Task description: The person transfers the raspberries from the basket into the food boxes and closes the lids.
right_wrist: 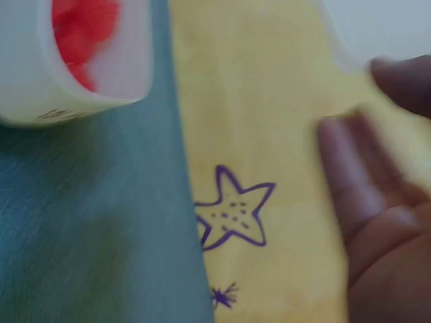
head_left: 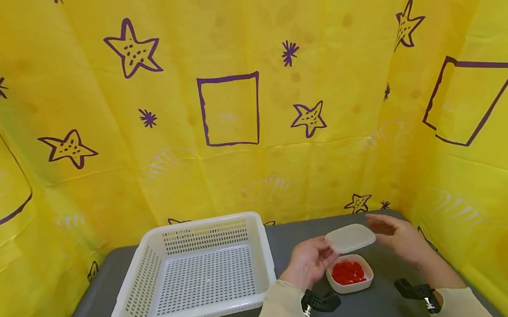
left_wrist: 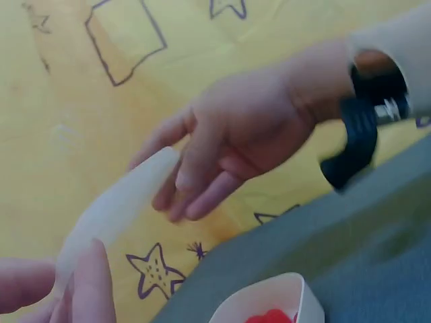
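A translucent white lid [head_left: 350, 238] is held in the air by my left hand [head_left: 309, 262], pinched at its left edge between thumb and fingers. Beneath it, an uncovered white square container [head_left: 351, 287] stands on the table with small red pieces [head_left: 347, 272] inside, their kind unclear. My right hand [head_left: 401, 240] is at the lid's right end, its fingers extended. In the right wrist view the thumb [right_wrist: 404, 84] comes close to the lid's corner; whether it touches is blurred. The left wrist view shows the lid [left_wrist: 118, 205] nearly edge-on.
A large white perforated basket [head_left: 263, 258] sits on the grey table [head_left: 287, 228] left of my hands, with nothing visible in it. Yellow curtains [head_left: 238, 185] with purple drawings hang behind the table and at both sides.
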Demonstrator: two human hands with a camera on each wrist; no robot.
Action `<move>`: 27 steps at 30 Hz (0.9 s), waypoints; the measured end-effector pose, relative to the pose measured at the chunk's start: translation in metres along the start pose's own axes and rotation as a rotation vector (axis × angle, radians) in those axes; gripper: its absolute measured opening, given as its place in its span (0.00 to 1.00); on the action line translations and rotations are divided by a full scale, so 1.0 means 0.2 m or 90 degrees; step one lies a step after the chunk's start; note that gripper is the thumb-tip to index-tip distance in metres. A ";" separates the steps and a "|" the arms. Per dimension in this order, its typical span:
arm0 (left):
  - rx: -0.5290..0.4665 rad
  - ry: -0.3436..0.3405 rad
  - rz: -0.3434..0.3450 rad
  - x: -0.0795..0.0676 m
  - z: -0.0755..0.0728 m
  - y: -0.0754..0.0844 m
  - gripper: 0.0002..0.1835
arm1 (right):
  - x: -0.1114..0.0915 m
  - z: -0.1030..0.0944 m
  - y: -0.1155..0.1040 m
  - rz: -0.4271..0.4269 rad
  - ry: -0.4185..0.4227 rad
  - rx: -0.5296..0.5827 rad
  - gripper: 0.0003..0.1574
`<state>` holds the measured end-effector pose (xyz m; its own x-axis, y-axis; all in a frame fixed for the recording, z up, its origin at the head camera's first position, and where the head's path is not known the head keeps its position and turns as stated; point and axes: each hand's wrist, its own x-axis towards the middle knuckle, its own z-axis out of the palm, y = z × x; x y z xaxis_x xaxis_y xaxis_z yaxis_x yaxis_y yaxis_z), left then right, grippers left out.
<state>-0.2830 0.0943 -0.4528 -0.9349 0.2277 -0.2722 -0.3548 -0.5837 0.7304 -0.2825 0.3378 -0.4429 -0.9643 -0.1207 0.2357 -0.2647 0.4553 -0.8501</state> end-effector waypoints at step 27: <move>0.360 0.111 0.131 -0.02 -0.08 -0.20 0.16 | -0.05 0.13 0.07 0.265 -0.119 0.058 0.28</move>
<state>-0.2648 0.1044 -0.4905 -0.9879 -0.0044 -0.1549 -0.1539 -0.0889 0.9841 -0.2771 0.3234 -0.4696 -0.9707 -0.1056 -0.2159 0.1532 0.4202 -0.8944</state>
